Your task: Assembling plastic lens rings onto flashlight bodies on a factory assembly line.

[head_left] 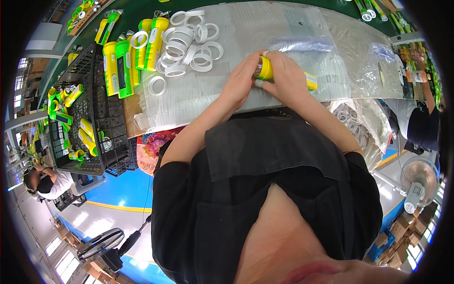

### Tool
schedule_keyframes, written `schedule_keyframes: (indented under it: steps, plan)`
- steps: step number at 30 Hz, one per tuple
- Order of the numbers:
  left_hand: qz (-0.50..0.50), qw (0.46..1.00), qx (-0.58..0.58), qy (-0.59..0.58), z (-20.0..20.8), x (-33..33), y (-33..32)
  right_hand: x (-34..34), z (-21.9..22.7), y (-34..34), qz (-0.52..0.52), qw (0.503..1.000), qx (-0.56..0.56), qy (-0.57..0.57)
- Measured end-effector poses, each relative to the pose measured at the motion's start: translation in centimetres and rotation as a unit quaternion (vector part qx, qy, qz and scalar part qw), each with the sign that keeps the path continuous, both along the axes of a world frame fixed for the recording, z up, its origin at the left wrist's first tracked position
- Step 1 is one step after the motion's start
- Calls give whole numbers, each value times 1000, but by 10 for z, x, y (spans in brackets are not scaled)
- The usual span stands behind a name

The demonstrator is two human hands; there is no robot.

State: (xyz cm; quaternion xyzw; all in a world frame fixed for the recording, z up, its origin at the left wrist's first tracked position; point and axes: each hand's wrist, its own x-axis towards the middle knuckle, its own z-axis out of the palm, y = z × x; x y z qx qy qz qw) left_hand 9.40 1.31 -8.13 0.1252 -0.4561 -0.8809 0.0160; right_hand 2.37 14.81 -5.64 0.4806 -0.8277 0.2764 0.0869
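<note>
Yellow flashlight (266,69) sat gripped in curled fingers of right hand (290,78), tail poking past; left hand (240,79) met front end, hold unclear

Factory assembly workshop, indicated by a workbench (236,28) bearing heaped white rings (176,46), a crate (85,164) of yellow-and-green flashlights (88,142) and a co-worker (56,185) at left, and cartons (404,229) at right.

We've got the ring pile (181,36) on the desk's (198,92) left half, flashlights (125,68) just left of it, and a crate (109,112) with more flashlights (88,143) beside the desk's left end. Disc row (302,44) lies right of the ring pile, behind our held flashlight (267,69), which sits between left hand (240,79) and right hand (288,79) near the front edge; ring bag (379,137) is below that edge, to our right.
</note>
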Motion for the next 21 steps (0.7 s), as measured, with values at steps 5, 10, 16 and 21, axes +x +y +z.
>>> schedule_keyframes:
  steps: [5, 10, 16, 21]
  plan:
    - [-17, 994, -104, 18, -3, -3, -1, 1, -4, 2, 17, 1000, 22, -3]
    - [-46, 997, -55, -11, -4, 1, -5, 0, -11, 5, 29, 1000, 12, -1]
    - [-50, 998, -42, -13, -6, 2, -4, -5, -7, 8, 32, 999, 18, -22]
    - [-4, 999, -15, 47, -1, -5, -5, -15, -4, 8, 23, 999, 33, -35]
